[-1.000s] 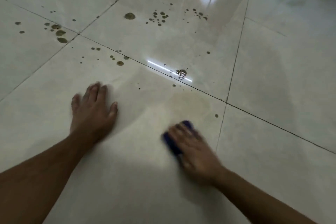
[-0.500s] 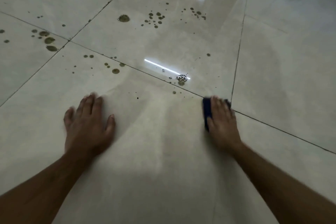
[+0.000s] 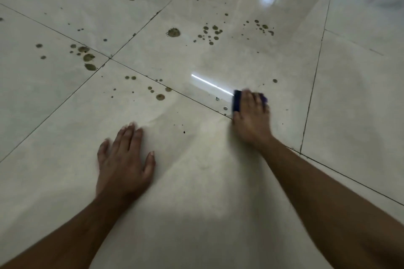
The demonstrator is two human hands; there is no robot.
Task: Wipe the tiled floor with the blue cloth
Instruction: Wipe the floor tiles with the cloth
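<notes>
Item 1, tiled floor (image 3: 218, 181): pale glossy tiles divided by dark grout lines. Brown spots (image 3: 173, 33) are scattered over the far tiles; the near tile, around the hands, is seen largely free of them.

Item 2, blue cloth (image 3: 237, 102): folded small, laid flat on the floor just beyond the grout line (image 3: 196, 99), beside a few water droplets (image 3: 225, 107). Only its left edge and a strip at the far right are seen; the remainder is covered by the hand.

Item 3, right hand (image 3: 251, 116): pressed palm-down on top of the cloth, fingers extended over it and not curled round it, so the cloth is pinned and not clenched. The cloth lies under the fingers and forward palm, protruding to the left.

Item 4, left hand (image 3: 124, 166): laid flat on the near tile, fingers spread, nothing held; it appears to be used as a brace.

Handling note, as judgement: the step in hand is best done with even downward pressure kept across the whole cloth, strokes overlapped, and the cloth carried outward towards the spotted tiles. With no curled hold, the cloth may be left behind if pressure is eased mid-stroke. Much spotted floor is judged still to be wiped.
</notes>
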